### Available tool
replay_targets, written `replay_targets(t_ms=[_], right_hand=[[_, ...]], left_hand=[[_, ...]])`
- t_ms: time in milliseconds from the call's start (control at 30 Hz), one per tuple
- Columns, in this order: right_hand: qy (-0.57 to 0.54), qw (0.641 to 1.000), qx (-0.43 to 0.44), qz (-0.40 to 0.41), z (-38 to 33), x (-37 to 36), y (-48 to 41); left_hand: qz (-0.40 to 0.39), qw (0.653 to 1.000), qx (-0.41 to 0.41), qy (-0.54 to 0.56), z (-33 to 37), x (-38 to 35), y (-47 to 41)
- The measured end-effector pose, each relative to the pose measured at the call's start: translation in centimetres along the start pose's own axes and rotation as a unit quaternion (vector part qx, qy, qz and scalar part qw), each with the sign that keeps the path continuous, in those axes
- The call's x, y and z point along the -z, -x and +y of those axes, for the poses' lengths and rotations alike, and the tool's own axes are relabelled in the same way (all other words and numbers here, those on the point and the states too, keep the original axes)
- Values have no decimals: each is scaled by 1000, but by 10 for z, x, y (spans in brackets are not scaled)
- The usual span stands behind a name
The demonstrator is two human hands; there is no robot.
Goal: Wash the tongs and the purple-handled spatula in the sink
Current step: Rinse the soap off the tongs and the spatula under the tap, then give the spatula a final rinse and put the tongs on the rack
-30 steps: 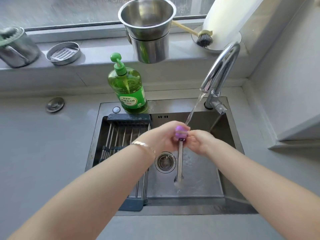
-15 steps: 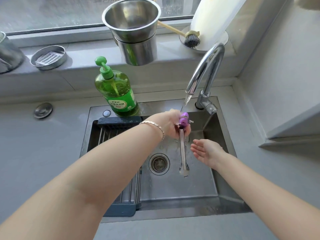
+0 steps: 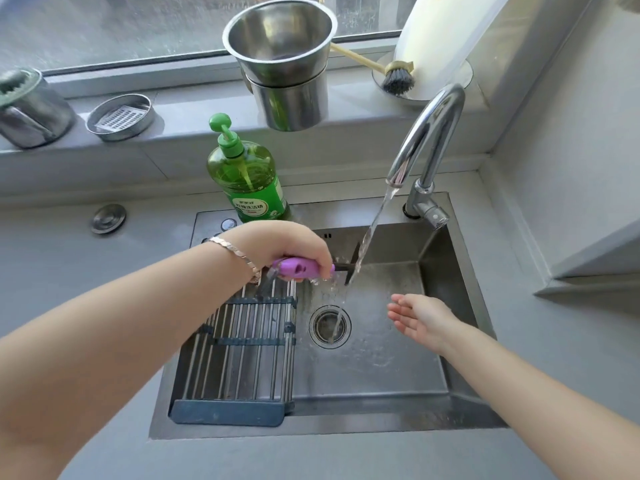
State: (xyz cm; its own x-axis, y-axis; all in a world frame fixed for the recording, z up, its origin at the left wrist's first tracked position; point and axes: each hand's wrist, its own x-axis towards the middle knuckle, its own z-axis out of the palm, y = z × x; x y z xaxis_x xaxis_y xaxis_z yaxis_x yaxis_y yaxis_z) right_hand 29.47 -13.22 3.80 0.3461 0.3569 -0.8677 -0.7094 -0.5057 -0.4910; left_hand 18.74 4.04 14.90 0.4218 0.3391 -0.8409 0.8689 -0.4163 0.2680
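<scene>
My left hand (image 3: 294, 247) grips a purple handle (image 3: 299, 267) held level over the sink (image 3: 346, 427). From the handle a dark end (image 3: 349, 268) points right into the water stream (image 3: 370, 233). A bit of shiny metal (image 3: 273, 273) shows at the handle's left end; I cannot tell whether it belongs to the tongs. My right hand (image 3: 419, 317) hovers open and holds nothing, right of the drain (image 3: 329, 325) and below the stream.
The faucet (image 3: 429, 133) runs at the back right. A roll-up drying rack (image 3: 242, 341) covers the sink's left half. A green soap bottle (image 3: 249, 178) stands behind it. Stacked steel pots (image 3: 287, 64), a dish brush (image 3: 398, 77) and a round tin (image 3: 121, 116) sit on the sill.
The utensil hung upright from both hands; my right hand let go and drew back to the right. My left hand has turned the utensil level, its dark end in the stream.
</scene>
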Motion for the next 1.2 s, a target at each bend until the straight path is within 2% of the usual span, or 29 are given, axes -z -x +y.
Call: replay_targets(t_ms=[200, 400, 533, 667, 833, 900, 967, 1000, 1067, 1133, 1200], right_hand=[[13, 1000, 10, 4, -1, 7, -4], [21, 999, 11, 25, -1, 21, -9], [27, 999, 9, 29, 1, 30, -13], [20, 999, 4, 32, 2, 37, -18], [28, 999, 21, 36, -6, 40, -24], [54, 995, 62, 59, -15, 40, -28], [91, 982, 139, 89, -29, 39, -33], [102, 974, 175, 97, -39, 37, -35], [113, 962, 229, 101, -61, 31, -41], [111, 956, 252, 104, -81, 21, -46], [95, 957, 242, 128, -91, 13, -53]], left_hand=[[13, 999, 9, -49, -6, -2, 16], [30, 974, -37, -222, 32, -10, 4], [-7, 956, -45, -291, 55, -13, -10], [40, 948, -80, -307, 66, -21, -24], [124, 882, -105, -443, 76, -29, -38], [145, 856, -119, -482, 78, -31, -39], [153, 846, -128, -494, 75, -32, -38], [151, 852, -130, -484, 69, -32, -40], [132, 889, -137, -416, 59, -29, -39], [82, 941, -140, -297, 47, -25, -38], [17, 982, -109, -152, 37, -24, -35]])
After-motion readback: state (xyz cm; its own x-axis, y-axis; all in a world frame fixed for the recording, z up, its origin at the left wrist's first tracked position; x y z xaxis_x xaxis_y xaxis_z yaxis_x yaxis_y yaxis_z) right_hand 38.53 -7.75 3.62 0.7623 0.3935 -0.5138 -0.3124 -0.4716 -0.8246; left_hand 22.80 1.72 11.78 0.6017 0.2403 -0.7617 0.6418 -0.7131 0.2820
